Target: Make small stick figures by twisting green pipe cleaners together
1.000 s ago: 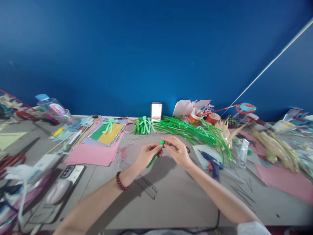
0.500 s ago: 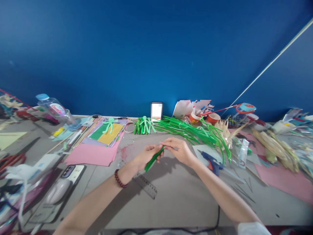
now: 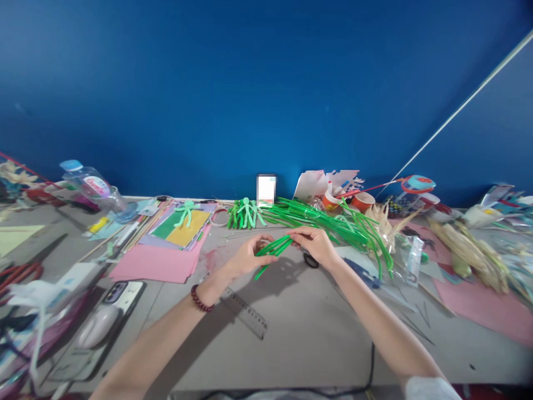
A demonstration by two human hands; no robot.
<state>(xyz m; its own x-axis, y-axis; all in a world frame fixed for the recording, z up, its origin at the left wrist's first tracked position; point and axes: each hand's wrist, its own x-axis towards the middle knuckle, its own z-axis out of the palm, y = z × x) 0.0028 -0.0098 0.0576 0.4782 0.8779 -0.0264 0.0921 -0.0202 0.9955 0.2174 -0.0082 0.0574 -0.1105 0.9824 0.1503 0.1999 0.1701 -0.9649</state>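
Between my hands, above the grey table, is a short bunch of green pipe cleaners [image 3: 275,246]. My left hand [image 3: 249,256] has it between thumb and fingers near its lower left end, where the strands fan apart. At the upper right end, the fingertips of my right hand [image 3: 313,242] pinch the strands together. A clear ruler [image 3: 245,314] lies on the table below my left hand. The black handle of a tool [image 3: 310,260] shows beside my right hand; the rest is hidden. A long heap of green pipe cleaners [image 3: 328,222] lies behind.
Small green pipe-cleaner figures [image 3: 246,212] stand at the back by a propped phone [image 3: 266,190]. Pink paper sheets [image 3: 156,262] lie at left, near a phone with a mouse [image 3: 100,326] on it. A blue glue gun [image 3: 361,272] lies at right, partly behind my arm.
The bunch has swung from steep to flatter, and its strands have spread apart. My right hand has moved slightly right, uncovering the black handle.
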